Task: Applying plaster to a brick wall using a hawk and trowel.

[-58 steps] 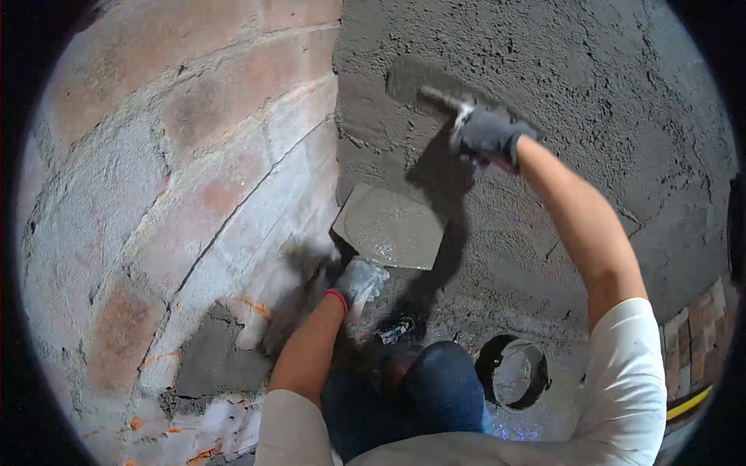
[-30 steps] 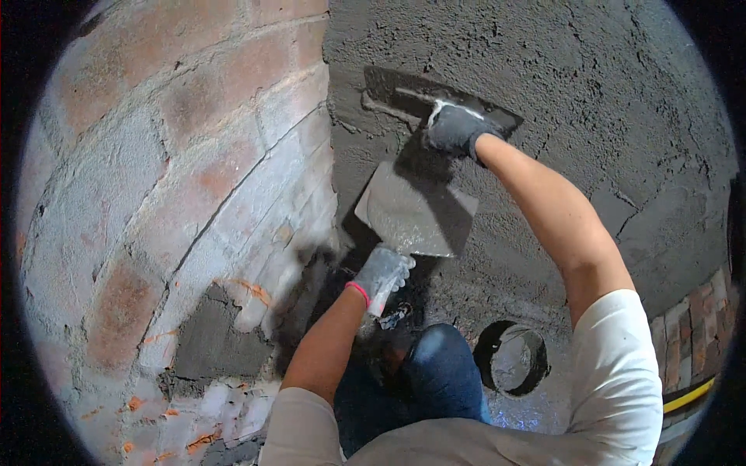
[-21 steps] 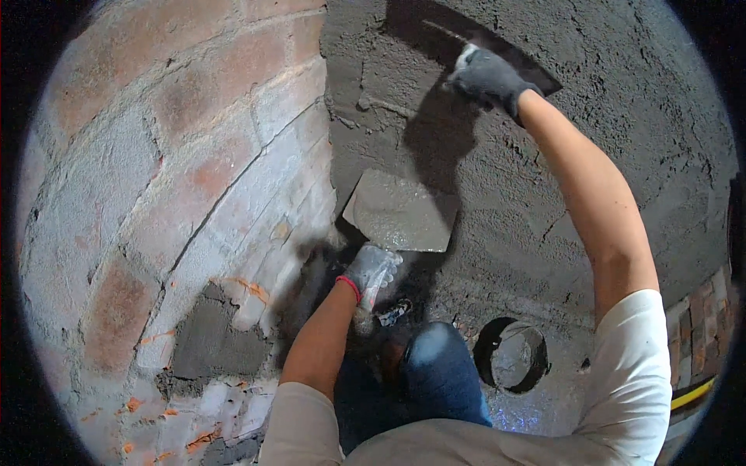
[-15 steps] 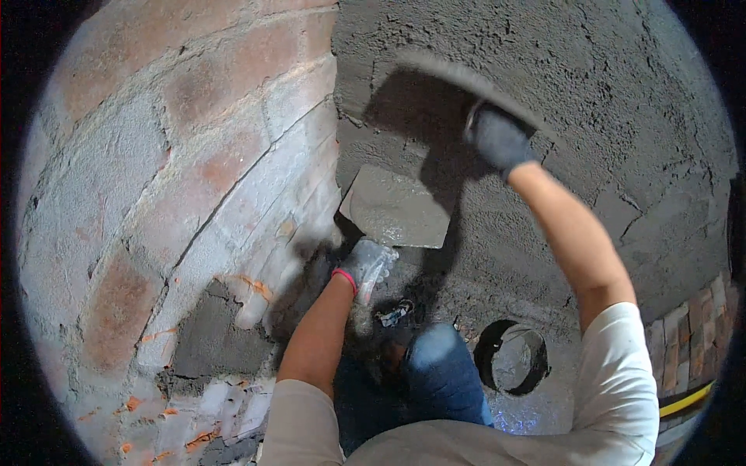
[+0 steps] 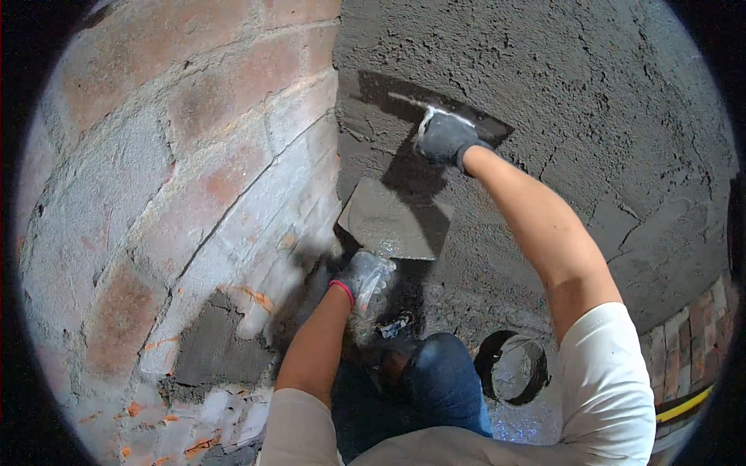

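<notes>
My right hand (image 5: 447, 141), in a dark glove, grips a plastering trowel (image 5: 398, 88) by its handle. The trowel's long dark blade lies close against the rough grey plaster wall (image 5: 536, 85), tilted down to the right. Lower and to the left, my left hand (image 5: 367, 276) wears a grey glove with a pink band at the wrist. Its fingers are closed beneath the near edge of a mortar hawk (image 5: 400, 225), whose handle is hidden. The hawk is a flat square plate with a thin, wet grey smear on top, beside the corner of the two walls.
A bare brick wall (image 5: 210, 147) runs along the left, with a darker mortar patch (image 5: 221, 342) low on it. Near my knee (image 5: 443, 380) stands a round bucket (image 5: 513, 366) with grey contents. A yellow strip (image 5: 684, 404) shows at the lower right.
My right hand and the trowel have moved left and slightly down. The blade now lies flatter to the wall. The hawk and my left hand have shifted slightly downward.
</notes>
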### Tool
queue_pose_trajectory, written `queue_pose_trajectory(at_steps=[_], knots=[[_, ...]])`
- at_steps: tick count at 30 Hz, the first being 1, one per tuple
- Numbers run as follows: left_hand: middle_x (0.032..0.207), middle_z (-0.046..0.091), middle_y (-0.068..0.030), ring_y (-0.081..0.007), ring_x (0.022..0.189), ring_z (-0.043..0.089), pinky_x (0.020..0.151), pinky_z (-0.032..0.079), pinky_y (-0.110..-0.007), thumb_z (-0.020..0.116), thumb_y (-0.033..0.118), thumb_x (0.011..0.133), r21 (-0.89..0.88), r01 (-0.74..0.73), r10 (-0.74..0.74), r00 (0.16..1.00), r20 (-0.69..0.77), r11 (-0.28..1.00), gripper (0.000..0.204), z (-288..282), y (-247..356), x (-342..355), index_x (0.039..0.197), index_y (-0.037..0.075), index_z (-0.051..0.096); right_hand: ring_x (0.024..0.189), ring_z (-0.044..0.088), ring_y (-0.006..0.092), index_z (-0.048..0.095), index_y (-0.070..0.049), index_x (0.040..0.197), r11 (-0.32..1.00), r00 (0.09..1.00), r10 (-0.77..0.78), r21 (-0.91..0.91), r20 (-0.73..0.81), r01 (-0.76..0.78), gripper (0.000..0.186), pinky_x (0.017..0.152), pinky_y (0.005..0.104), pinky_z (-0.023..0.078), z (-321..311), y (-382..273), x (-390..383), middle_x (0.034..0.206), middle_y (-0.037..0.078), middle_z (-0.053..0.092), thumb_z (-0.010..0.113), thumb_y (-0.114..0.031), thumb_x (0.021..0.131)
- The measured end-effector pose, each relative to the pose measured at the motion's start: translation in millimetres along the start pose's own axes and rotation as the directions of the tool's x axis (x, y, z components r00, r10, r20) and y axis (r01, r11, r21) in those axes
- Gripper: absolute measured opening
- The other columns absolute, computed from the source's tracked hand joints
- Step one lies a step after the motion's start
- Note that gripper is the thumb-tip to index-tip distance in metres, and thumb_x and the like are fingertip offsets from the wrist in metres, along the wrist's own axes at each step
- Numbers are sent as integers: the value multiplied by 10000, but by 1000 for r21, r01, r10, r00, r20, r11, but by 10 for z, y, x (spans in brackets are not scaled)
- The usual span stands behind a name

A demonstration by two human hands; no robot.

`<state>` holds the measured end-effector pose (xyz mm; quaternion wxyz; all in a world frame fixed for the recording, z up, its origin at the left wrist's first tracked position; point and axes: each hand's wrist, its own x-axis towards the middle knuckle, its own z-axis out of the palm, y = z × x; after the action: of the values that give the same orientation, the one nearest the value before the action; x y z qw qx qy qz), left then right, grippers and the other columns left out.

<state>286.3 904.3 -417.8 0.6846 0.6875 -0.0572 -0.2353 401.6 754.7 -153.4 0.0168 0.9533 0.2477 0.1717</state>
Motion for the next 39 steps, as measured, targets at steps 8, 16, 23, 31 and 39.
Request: queue_pose_trajectory(at_steps=[8,16,23,31,39], knots=[[597,549,-12,-132,447,491,370,363,-264,551,187,817,-326,125,-132,991,1,937,131,-247,-262,88,767,83,610,786,608,317,625,17,795,915,955,-289,-312,-63,256,304,745,384,475,-775,224,129,852,205,611,410,-192,744],[570,535,-2,-119,449,489,372,355,-251,580,180,798,548,-334,254,942,217,767,120,34,8,24,717,91,588,883,561,362,616,-19,850,970,943,241,27,-228,-241,335,782,440,438,-697,513,-384,951,205,590,519,-322,744],[580,592,-27,-176,482,568,421,417,-338,589,209,682,527,-162,191,982,-1,834,68,102,-328,142,692,142,597,767,600,310,591,-71,856,951,979,-202,241,15,192,379,722,435,460,1251,131,-1302,826,142,631,479,-417,752],[558,584,-27,-160,493,581,392,396,-327,586,208,686,82,3,5,995,-104,997,70,180,-167,-102,654,147,572,869,560,346,572,-44,947,891,956,-287,382,58,244,395,793,438,424,1473,-197,-2042,866,206,597,567,-315,659],[584,586,-41,-149,463,543,397,424,-315,522,218,817,-320,-416,414,907,-79,851,172,418,-843,-156,728,110,623,735,575,368,620,-2,763,899,959,-214,422,184,120,393,670,428,461,1264,-686,-1594,810,216,608,555,-371,646]])
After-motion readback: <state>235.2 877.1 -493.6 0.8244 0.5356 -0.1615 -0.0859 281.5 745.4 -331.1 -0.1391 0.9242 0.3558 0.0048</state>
